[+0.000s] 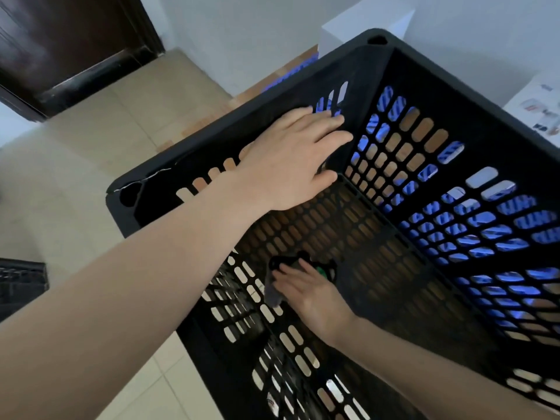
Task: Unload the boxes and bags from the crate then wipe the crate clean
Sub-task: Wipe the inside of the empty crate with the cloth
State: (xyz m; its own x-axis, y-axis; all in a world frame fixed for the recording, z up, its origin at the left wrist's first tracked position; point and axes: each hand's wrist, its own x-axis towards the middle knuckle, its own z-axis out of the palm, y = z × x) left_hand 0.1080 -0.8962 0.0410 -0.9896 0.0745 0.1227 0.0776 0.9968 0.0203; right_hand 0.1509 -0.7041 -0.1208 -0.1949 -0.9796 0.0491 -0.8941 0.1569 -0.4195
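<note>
A large black slotted plastic crate (472,95) fills the view, with nothing inside but my hands and a cloth. My left hand (291,159) lies flat with fingers spread against the inside of the crate's far-left wall near the corner. Lower down, my right hand (309,294) presses a dark grey cloth (274,294) against the inside of the near-left wall, fingers closed over it. Blue and white packaging shows through the slots of the right wall.
Beige tiled floor (91,183) lies to the left, with a dark wooden door (60,40) at top left. A white box (363,25) stands behind the crate. Another white printed box (542,107) sits at the right edge. A dark object (21,283) is at the left edge.
</note>
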